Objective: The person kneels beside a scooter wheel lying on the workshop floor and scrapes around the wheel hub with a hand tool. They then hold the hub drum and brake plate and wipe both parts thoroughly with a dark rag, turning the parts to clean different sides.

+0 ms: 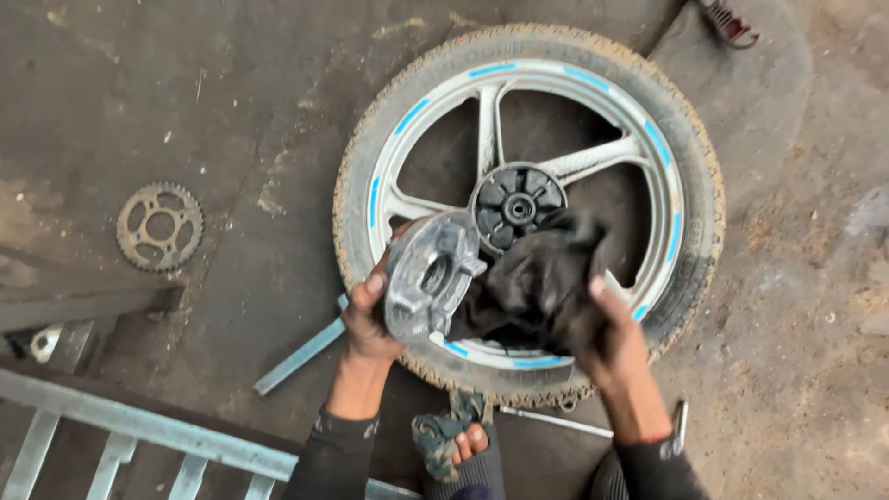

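The left hand closes its grip on a round grey metal hub, thumb on the near face and fingers hidden behind the rim. The hub is a thick cast disc with a centre hole and raised lugs, dull and scuffed, tilted so its face turns toward the camera. The right hand grips a crumpled black rag, soft and greasy-looking, bunched against the right side of the hub; it is blurred. Both are held just above the lower part of a motorcycle wheel that lies flat on the floor.

The wheel has a white alloy rim with slim spokes and short blue stripes round its edge, and a knobbly black tyre dusted brown with dirt. At its centre sits a black round hub cavity, divided by ribs into wedge-shaped pockets holding dark rubber blocks, around a small bore.

A pale metal bar pokes out from under the wheel near the left wrist. A thin rod lies below the tyre. A bare foot in a camouflage sandal rests between the forearms. Well to the left, a toothed steel sprocket lies flat on the stained concrete floor. A grey metal frame crosses the lower left corner.
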